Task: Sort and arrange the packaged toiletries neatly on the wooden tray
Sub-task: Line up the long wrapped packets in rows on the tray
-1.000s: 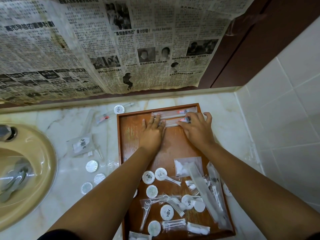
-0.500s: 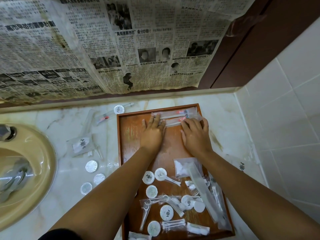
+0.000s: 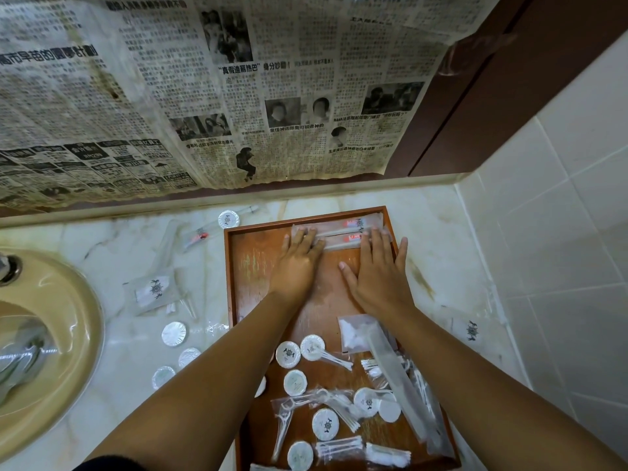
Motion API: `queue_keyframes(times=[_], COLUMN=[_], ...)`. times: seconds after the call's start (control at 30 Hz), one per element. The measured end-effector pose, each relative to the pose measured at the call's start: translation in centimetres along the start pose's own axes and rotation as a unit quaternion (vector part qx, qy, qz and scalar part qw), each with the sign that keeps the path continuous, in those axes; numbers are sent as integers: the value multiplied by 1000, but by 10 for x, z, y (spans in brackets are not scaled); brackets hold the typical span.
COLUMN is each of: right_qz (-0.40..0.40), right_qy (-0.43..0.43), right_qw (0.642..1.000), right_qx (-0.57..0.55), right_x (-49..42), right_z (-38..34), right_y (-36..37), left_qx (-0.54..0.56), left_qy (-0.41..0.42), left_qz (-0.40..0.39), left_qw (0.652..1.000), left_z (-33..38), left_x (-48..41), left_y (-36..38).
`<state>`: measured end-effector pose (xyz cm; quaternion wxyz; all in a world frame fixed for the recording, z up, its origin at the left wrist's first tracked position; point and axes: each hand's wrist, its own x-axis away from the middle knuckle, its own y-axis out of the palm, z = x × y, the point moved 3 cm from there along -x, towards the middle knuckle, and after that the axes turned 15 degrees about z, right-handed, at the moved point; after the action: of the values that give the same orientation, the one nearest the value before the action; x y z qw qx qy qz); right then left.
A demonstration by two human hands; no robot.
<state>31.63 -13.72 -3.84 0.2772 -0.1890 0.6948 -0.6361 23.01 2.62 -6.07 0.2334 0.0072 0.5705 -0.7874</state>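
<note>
Lining-up step: left hand (image 3: 299,261) and right hand (image 3: 379,275) both flat, fingers straight, pressing two packets (image 3: 339,226) at far rim of tray (image 3: 253,277) — nothing gripped. Next, I reckon: pick from jumble (image 3: 326,424) at near end.

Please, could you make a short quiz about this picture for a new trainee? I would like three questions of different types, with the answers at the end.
1. True or false: the two long packets lie at the far end of the wooden tray.
2. Choose one: the right hand is A) pinching a round soap, B) flat with straight fingers over the tray's far half, C) curled round a cotton swab.
3. Fill in: seen from the person, the sink is on the ___ side of the tray.

Key: 1 true; 2 B; 3 left.
</note>
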Motion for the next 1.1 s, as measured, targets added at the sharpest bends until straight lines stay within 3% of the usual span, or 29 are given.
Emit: queue_keyframes(times=[0.2, 0.37, 0.53, 0.77, 0.9, 1.0, 1.1], right_qz=[-1, -12, -35, 36, 77, -3, -104], right_qy=[-52, -15, -32, -5, -7, -75, -76], right_qw=[998, 1000, 999, 988, 979, 982, 975], right_qx=[-25, 10, -16, -152, -186, -172, -179], right_x=[-10, -16, -15, 1, 43, 74, 92], right_z=[-4, -8, -1, 12, 2, -24, -48], right_y=[3, -1, 1, -31, -50, -45, -41], left_qx=[7, 12, 33, 95, 56, 35, 39], left_qy=[0, -3, 26, -49, -86, -94, -119], left_qz=[-7, -26, -5, 13, 18, 17, 19], left_qw=[1000, 1000, 999, 994, 995, 995, 992], left_z=[3, 4, 1, 9, 1, -5, -14], left_x=[-3, -6, 0, 19, 52, 90, 126], left_y=[-1, -2, -4, -44, -67, -76, -85])
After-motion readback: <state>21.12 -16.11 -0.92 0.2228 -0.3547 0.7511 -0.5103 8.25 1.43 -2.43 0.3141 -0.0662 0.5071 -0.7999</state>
